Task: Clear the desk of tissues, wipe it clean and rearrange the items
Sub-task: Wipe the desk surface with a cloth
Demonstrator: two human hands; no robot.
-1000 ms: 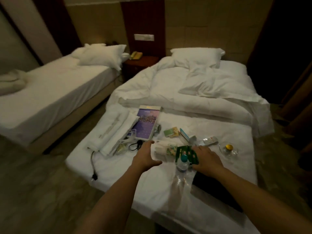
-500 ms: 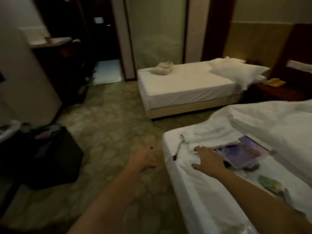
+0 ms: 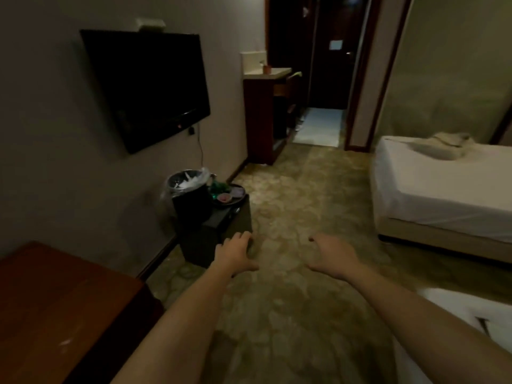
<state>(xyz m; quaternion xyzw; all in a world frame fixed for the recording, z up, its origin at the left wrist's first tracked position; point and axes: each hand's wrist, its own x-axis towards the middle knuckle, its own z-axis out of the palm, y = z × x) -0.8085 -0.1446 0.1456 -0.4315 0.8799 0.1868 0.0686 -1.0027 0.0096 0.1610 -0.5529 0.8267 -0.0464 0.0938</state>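
My left grip [image 3: 235, 253] and right grip [image 3: 335, 256] are spread, holding nothing. The table [image 3: 55, 300] lies at 8 o'clock; in such dim light I may kick the dark box [image 3: 219, 234] ahead.

Two hands are showing, left hand [image 3: 235, 254], right hand [image 3: 333, 256]; one television [image 3: 146, 87], one bin [image 3: 188, 195], one desk [image 3: 55, 306], two beds: right bed [image 3: 443, 184], lower-right bed [image 3: 471, 304].

A black TV [image 3: 146, 87] hung on the wall [image 3: 41, 139]. A bin [image 3: 189, 198] stood beside a dark box [image 3: 219, 236]. A white bed [image 3: 443, 189] sat well apart.
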